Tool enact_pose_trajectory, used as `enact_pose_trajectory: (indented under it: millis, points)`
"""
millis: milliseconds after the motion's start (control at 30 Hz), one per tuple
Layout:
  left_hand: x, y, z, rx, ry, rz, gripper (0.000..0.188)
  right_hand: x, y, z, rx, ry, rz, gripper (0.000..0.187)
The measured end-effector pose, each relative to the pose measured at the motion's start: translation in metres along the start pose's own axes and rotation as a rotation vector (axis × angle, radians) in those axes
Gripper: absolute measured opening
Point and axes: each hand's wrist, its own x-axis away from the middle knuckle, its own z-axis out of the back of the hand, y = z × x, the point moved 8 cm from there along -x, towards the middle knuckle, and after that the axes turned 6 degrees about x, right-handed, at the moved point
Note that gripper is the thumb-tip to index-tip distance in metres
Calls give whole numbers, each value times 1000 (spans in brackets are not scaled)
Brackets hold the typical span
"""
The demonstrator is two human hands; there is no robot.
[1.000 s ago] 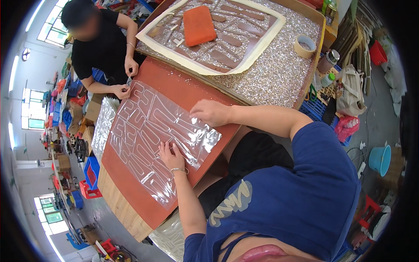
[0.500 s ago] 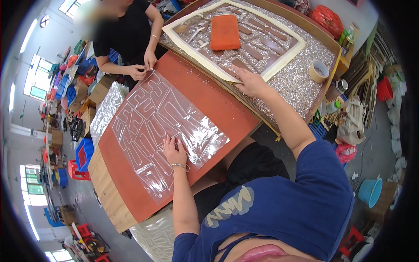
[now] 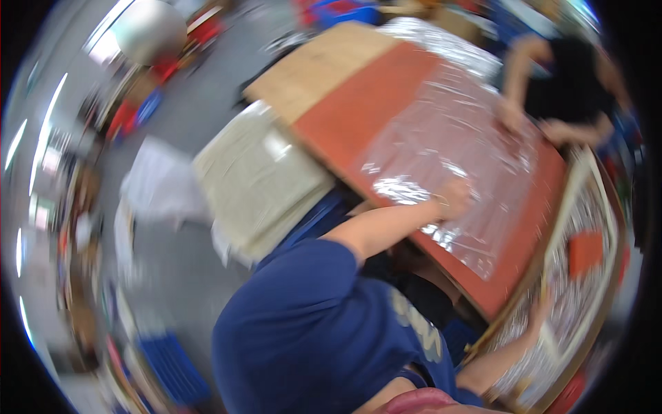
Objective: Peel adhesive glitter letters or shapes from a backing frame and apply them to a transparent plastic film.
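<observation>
A clear plastic sheet with moulded outlines lies on a reddish-brown board. My left hand rests on the sheet near its close edge; motion blur smears its fingers. At lower right, my right hand is by the cream border of a framed panel in a shallow tray, and its fingers are blurred too. An orange-red block sits on the panel. Across the board, a co-worker's hand is at the sheet's far side.
Bare wood shows at the board's far left end. A pale stack of sheets stands beside the board, with white sheeting left of it. Shiny clear sheets are piled beyond. A blue slatted crate is at lower left.
The view has swung left, so the board and tray appear farther right, and everything is blurred. My left hand stays on the sheet, my right at the panel's border. The co-worker leans over the sheet.
</observation>
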Motion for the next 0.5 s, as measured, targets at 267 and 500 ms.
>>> enact_pose_trajectory:
  millis: [267, 500]
  points:
    - [27, -27, 14, -57, -269, 266, 40, -33, -49, -27, 8, -243, -9, 42]
    - [10, -8, -3, -193, -299, 229, 47, -41, -149, 37, -397, -145, -45, 56]
